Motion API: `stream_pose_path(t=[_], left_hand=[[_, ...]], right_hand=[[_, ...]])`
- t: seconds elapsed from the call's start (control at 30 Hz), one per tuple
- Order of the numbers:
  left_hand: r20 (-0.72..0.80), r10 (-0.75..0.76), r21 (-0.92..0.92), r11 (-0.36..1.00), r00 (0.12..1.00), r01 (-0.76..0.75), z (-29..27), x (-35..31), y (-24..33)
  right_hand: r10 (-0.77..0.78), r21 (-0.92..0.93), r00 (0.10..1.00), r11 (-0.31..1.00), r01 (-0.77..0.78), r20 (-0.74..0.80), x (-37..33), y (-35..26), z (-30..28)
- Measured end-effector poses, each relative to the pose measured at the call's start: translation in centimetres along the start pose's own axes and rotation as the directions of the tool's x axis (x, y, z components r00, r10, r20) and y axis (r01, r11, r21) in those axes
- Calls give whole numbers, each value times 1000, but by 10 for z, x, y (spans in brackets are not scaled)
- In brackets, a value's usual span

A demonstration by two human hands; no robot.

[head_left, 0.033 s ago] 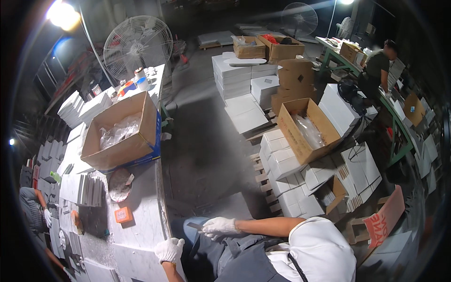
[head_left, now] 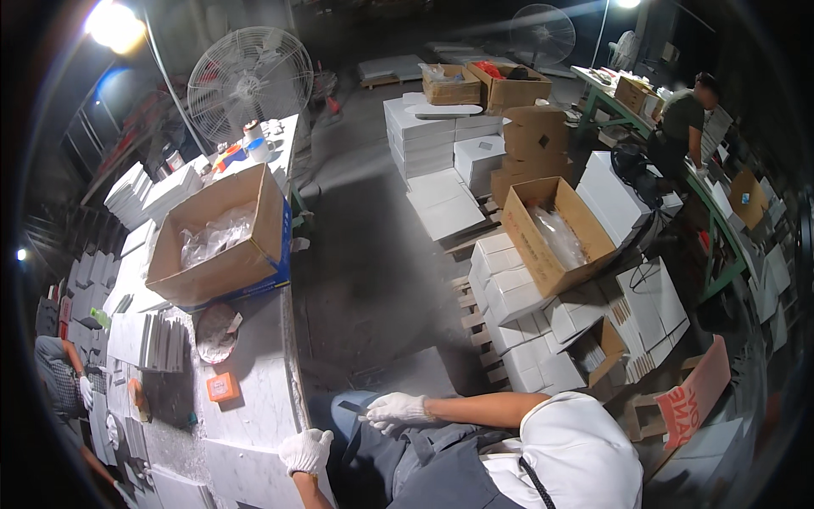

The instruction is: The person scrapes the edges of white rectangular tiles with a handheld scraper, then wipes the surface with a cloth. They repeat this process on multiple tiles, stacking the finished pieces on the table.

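Observation:
My right hand (head_left: 398, 411), in a white knit glove, is closed over my lap. A small flat grey blade-like piece (head_left: 351, 407) sticks out from its fingers; its kind is not clear. My left hand (head_left: 306, 451), gloved too, is curled closed at the table's right edge, beside a white grey-veined marble tile (head_left: 246, 468). Whether its fingers grip the tile's edge is hidden. Farther up the table lie a small orange block (head_left: 222, 388) and a round dish (head_left: 218, 334) with pale, crusted contents.
A large cardboard box (head_left: 216, 293) of clear plastic bags stands on the table, behind upright tiles (head_left: 146, 343). Right of the aisle, white cartons (head_left: 509, 293) and an open box (head_left: 558, 242) sit on pallets. Co-workers are at far left and far right (head_left: 681, 123). A big fan (head_left: 250, 85) stands behind.

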State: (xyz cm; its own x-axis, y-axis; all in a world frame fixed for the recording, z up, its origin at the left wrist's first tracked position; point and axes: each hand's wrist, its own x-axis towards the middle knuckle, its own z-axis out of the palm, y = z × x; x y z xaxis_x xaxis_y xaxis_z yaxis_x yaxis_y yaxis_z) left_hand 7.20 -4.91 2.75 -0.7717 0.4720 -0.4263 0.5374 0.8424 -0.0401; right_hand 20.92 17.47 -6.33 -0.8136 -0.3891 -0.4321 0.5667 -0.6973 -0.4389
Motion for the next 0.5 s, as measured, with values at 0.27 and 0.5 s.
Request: stream_pose_path(t=[0.27, 0.5], left_hand=[[-14, -1, 7, 1000, 1000, 1, 2, 2, 0], [25, -6, -1, 1000, 1000, 6, -5, 2, 4]], right_hand=[[-26, -36, 1000, 999, 26, 3, 20, -1, -10], [-24, -5, 1000, 1000, 24, 19, 21, -3, -10]])
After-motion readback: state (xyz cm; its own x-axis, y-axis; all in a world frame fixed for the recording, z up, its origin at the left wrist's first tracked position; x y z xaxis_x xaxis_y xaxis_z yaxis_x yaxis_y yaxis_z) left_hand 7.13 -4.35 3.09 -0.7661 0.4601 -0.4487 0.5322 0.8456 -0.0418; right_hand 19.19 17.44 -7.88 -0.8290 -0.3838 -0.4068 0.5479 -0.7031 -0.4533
